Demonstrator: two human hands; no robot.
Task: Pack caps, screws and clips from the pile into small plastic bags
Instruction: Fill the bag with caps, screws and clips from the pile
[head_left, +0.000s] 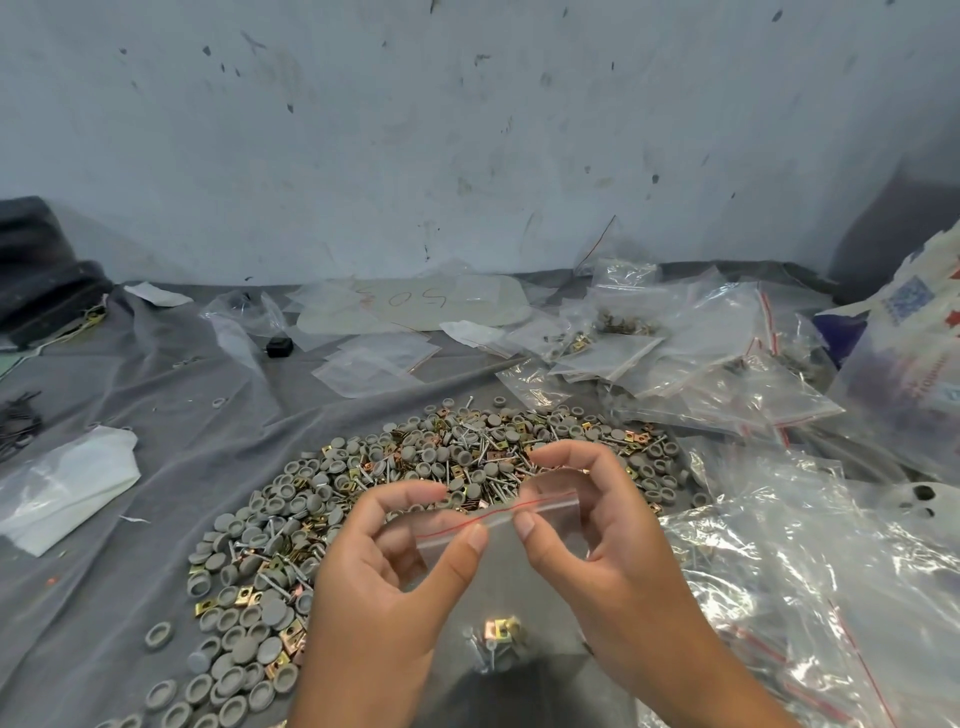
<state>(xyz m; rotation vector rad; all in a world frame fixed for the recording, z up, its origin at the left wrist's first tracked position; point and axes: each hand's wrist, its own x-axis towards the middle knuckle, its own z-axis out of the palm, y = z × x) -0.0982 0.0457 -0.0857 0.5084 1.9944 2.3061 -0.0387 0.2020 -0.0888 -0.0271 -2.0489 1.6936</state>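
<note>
Left hand (384, 577) and right hand (597, 525) fingers pinch the zip strip of a small plastic bag (493, 582) above the near pile (363, 493)

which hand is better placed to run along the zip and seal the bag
Right. The right hand pinches the small bag mid-strip, with the free stretch of red-lined zip running on to its side. The left hand holds the other end, so it can anchor.
</note>
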